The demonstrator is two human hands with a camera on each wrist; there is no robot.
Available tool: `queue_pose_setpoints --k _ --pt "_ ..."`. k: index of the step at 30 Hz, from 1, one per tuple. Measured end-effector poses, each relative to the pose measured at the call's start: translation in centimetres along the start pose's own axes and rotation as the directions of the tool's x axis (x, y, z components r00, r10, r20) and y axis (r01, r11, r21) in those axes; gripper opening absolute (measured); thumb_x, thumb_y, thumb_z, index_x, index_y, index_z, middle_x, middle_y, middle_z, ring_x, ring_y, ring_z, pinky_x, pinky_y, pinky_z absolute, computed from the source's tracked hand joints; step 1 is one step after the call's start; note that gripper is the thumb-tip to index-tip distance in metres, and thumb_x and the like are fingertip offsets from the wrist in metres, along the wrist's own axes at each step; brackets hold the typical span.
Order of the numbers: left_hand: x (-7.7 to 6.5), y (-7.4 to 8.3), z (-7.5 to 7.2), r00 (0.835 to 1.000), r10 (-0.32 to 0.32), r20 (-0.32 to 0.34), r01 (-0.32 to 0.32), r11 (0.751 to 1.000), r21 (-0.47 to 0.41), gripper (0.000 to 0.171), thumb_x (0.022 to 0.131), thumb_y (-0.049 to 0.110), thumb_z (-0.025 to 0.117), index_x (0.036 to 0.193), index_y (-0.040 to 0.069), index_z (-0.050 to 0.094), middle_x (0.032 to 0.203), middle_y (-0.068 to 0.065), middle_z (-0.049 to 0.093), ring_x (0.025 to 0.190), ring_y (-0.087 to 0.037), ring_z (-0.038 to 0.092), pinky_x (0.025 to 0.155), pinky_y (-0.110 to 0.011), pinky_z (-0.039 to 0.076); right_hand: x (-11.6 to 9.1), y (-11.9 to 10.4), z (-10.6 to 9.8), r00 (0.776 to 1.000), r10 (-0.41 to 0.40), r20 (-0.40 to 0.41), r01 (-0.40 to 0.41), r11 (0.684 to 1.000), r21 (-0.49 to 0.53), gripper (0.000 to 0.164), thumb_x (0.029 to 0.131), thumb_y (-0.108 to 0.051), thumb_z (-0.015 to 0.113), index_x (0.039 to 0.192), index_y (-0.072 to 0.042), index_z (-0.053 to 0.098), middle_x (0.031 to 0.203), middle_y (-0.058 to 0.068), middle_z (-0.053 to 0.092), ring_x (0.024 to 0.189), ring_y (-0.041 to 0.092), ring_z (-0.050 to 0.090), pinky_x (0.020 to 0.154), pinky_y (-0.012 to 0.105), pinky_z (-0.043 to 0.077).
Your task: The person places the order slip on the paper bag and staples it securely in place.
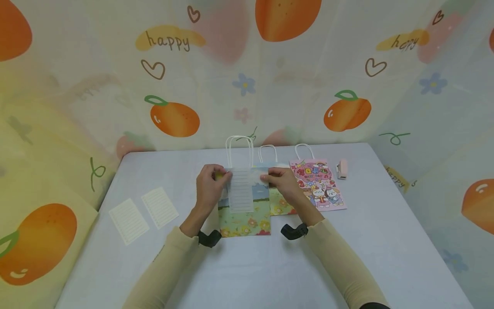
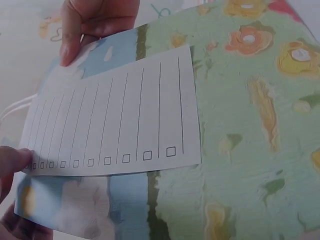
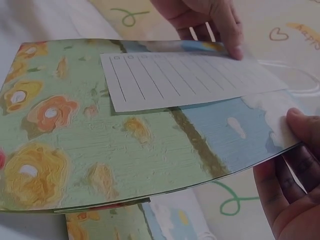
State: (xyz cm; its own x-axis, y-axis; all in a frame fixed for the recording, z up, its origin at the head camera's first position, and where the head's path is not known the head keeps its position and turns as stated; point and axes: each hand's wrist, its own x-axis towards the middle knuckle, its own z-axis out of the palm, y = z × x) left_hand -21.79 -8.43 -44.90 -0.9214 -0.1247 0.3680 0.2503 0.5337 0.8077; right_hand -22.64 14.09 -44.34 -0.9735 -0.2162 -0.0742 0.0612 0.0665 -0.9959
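Note:
A gift bag (image 1: 247, 225) with a painted flower meadow and blue sky hangs between both hands, its white handles upward. Against its front lies a lined paper sheet (image 1: 241, 197) with a row of small checkboxes, plain in the left wrist view. My left hand (image 1: 208, 186) pinches the bag's upper left edge, the thumb pressing the sheet's top corner onto it. At the opposite upper edge, my right hand (image 1: 287, 184) grips the bag with its thumb in front and fingers behind, apart from the sheet. The sheet's lower end shows no hand on it.
Two more lined sheets (image 1: 129, 221) lie on the table at left. Behind the held bag is a second flowered bag (image 1: 281, 206), partly hidden. Right of it lies a pink cartoon bag (image 1: 320, 189), with a small pink stapler-like object (image 1: 341, 169) beside it. A printed curtain (image 1: 247, 107) hangs behind.

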Motion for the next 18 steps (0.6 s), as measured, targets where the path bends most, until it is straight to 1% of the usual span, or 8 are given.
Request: queue_pose_setpoints --k 3,6,8,9,12,13,15,18 --pt "0.1 -0.3 -0.1 1.000 -0.008 0.026 0.009 0.999 -0.035 0.024 0.078 0.024 0.069 0.090 0.007 0.056 0.088 -0.007 0.055 0.070 -0.015 0.043 0.058 -0.023 0.033 0.0 0.1 0.1 1.000 -0.002 -0.011 0.002 1.000 0.002 0.030 0.084 -0.015 0.063 0.107 0.005 0.062 0.085 -0.003 0.068 0.074 0.008 0.064 0.068 0.025 0.053" --pt "0.3 -0.4 -0.1 0.998 -0.042 0.048 0.047 0.993 -0.111 0.035 0.077 0.022 0.070 0.102 0.007 0.051 0.091 -0.008 0.057 0.071 -0.016 0.045 0.059 -0.021 0.034 0.0 0.2 0.0 1.000 -0.004 -0.013 0.005 1.000 0.005 0.030 0.084 -0.015 0.063 0.107 0.005 0.062 0.085 -0.003 0.068 0.074 0.008 0.063 0.068 0.025 0.053" --pt "0.3 0.3 -0.5 0.993 -0.091 0.080 0.104 0.978 -0.182 0.044 0.077 0.018 0.071 0.111 0.005 0.046 0.097 -0.013 0.058 0.074 -0.020 0.048 0.061 -0.020 0.035 0.1 0.3 0.0 1.000 -0.003 -0.014 0.003 1.000 0.009 0.031 0.084 -0.015 0.063 0.107 0.006 0.061 0.083 -0.004 0.068 0.073 0.008 0.063 0.067 0.025 0.053" --pt "0.3 0.2 -0.4 0.990 -0.111 0.090 0.128 0.969 -0.209 0.048 0.076 0.018 0.072 0.115 0.006 0.045 0.098 -0.014 0.056 0.074 -0.019 0.046 0.062 -0.019 0.035 0.1 0.4 0.0 1.000 0.001 -0.017 0.000 1.000 0.014 0.030 0.084 -0.015 0.063 0.107 0.006 0.061 0.081 -0.005 0.068 0.073 0.008 0.063 0.067 0.026 0.053" --pt "0.5 -0.1 -0.2 0.976 -0.180 0.123 0.207 0.944 -0.258 0.058 0.075 0.021 0.073 0.123 0.007 0.043 0.090 -0.013 0.053 0.070 -0.016 0.043 0.059 -0.019 0.034 0.2 0.6 0.0 0.999 0.011 -0.031 -0.011 1.000 0.022 0.031 0.084 -0.015 0.063 0.106 0.007 0.061 0.077 -0.008 0.067 0.071 0.008 0.063 0.066 0.025 0.053" --pt "0.5 -0.2 -0.2 0.970 -0.200 0.138 0.230 0.939 -0.256 0.059 0.075 0.023 0.073 0.124 0.007 0.044 0.088 -0.012 0.052 0.068 -0.015 0.041 0.058 -0.019 0.034 0.2 0.7 0.0 0.999 0.016 -0.036 -0.015 1.000 0.027 0.031 0.084 -0.015 0.063 0.106 0.007 0.061 0.077 -0.008 0.067 0.070 0.008 0.063 0.066 0.025 0.053" --pt "0.7 -1.2 0.2 0.965 -0.208 0.159 0.242 0.940 -0.241 0.057 0.075 0.031 0.073 0.122 0.011 0.049 0.084 -0.007 0.053 0.066 -0.011 0.042 0.056 -0.019 0.036 0.2 0.8 0.0 0.999 0.019 -0.039 -0.018 0.999 0.028 0.031 0.084 -0.016 0.063 0.105 0.007 0.061 0.076 -0.009 0.066 0.070 0.008 0.062 0.066 0.025 0.053" --pt "0.8 -1.7 0.1 0.953 -0.202 0.225 0.252 0.942 -0.223 0.047 0.074 0.036 0.072 0.111 0.010 0.057 0.087 -0.009 0.062 0.067 -0.011 0.052 0.057 -0.020 0.043 0.3 0.8 -0.1 0.999 0.020 -0.032 -0.019 0.999 0.027 0.030 0.084 -0.015 0.063 0.104 0.008 0.061 0.076 -0.008 0.066 0.071 0.008 0.062 0.066 0.026 0.054"
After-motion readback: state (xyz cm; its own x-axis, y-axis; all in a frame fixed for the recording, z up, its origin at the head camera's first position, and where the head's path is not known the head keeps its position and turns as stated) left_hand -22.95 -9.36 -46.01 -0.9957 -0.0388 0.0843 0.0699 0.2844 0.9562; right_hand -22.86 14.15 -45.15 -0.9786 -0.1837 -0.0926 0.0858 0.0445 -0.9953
